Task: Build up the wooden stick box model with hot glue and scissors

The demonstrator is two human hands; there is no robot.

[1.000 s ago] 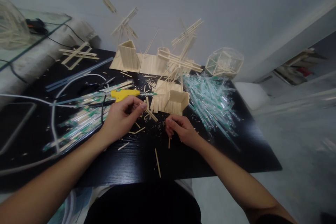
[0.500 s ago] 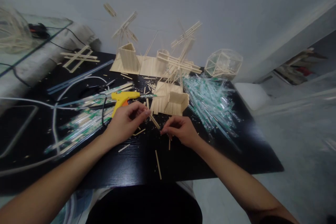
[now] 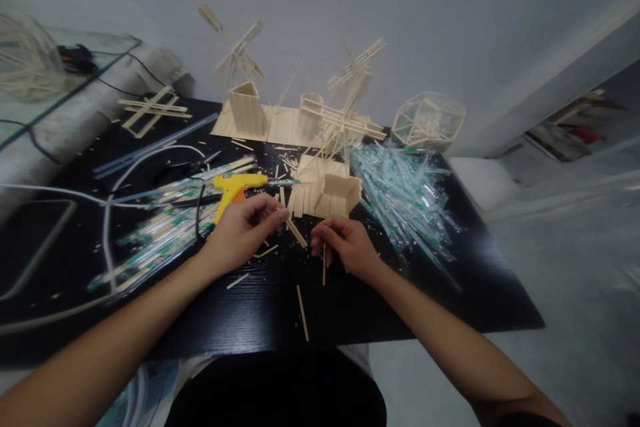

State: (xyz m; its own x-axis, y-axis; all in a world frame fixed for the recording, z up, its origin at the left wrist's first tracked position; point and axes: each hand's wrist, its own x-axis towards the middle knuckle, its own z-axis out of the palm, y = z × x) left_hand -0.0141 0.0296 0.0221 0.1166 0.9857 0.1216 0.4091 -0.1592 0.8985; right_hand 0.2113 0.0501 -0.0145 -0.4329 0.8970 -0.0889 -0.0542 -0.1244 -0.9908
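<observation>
My left hand (image 3: 249, 228) is closed in a pinch on a short bundle of thin wooden sticks (image 3: 297, 233), which slants down to the right. Just right of the bundle's free end is my right hand (image 3: 346, 247), its fingers loosely curled and a little apart, with nothing visible between them. A single stick (image 3: 324, 271) lies below its fingertips. Beyond both hands stands a small walled box of sticks (image 3: 341, 193) on a stick base (image 3: 306, 177). A yellow hot glue gun (image 3: 235, 188) lies behind my left hand, its nozzle pointing right towards that base.
Packaged sticks (image 3: 165, 227) lie left among a white cable (image 3: 106, 233). Clear wrappers (image 3: 405, 193) are heaped right. Stick windmill models (image 3: 247, 110) line the wall, near a faceted frame (image 3: 429, 121). Scraps litter the black table (image 3: 225, 327); one loose stick (image 3: 303, 312) lies near its front edge.
My right hand has drawn slightly up and right, away from the end of the stick bundle, and its pinch has loosened. My left hand keeps its hold almost unmoved.
</observation>
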